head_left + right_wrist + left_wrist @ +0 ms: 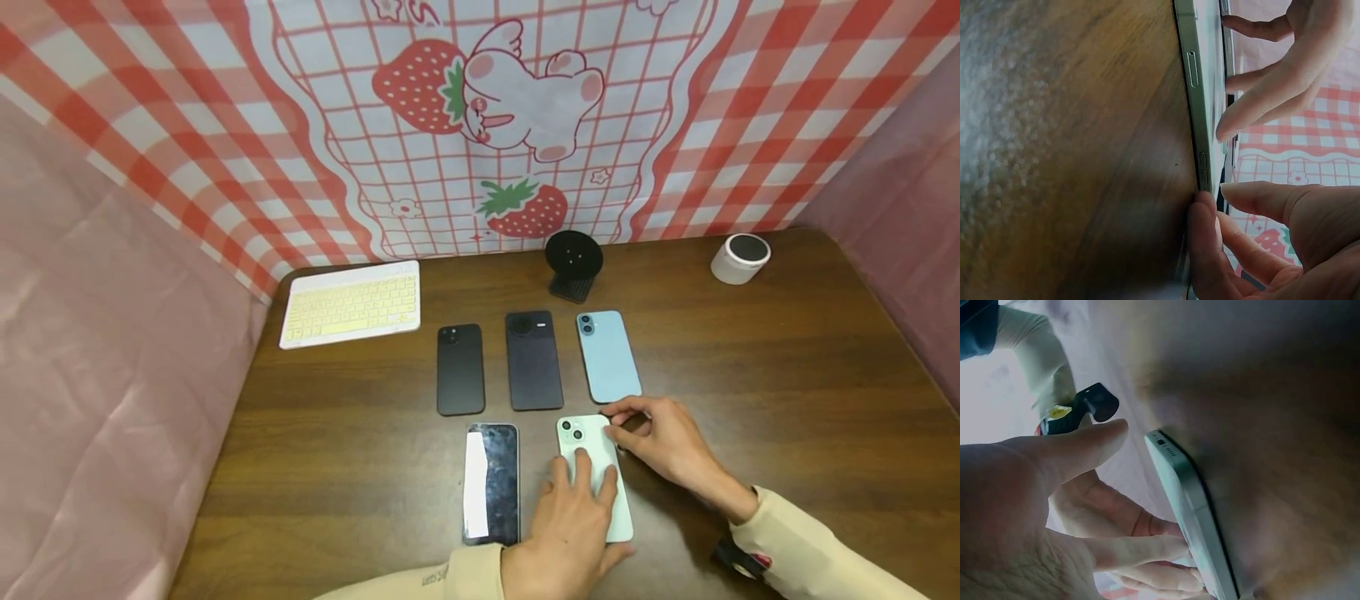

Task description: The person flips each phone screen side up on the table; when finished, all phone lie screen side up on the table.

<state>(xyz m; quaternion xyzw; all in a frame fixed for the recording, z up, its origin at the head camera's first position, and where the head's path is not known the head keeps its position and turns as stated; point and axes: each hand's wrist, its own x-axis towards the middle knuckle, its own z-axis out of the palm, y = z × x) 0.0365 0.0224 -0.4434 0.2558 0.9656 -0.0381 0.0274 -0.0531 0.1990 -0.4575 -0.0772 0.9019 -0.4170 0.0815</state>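
Bare left hand (pixel 572 512), bare right hand (pixel 671 440), and it's cream sleeves (pixel 817 542) on both arms, small dark lettering (pixel 435 575) by the left cuff (pixel 478 573)! Over at the right cuff (pixel 752 510), a black device (pixel 729 557) sporting yellow and red.

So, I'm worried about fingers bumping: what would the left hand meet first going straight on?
Probably the right hand, ahead of the left hand's index finger, by the top corner of the mint-green phone; their heights are unclear.

smooth phone (pixel 597 442), wood-grain table (pixel 750 375), cloth backdrop (pixel 630 133)
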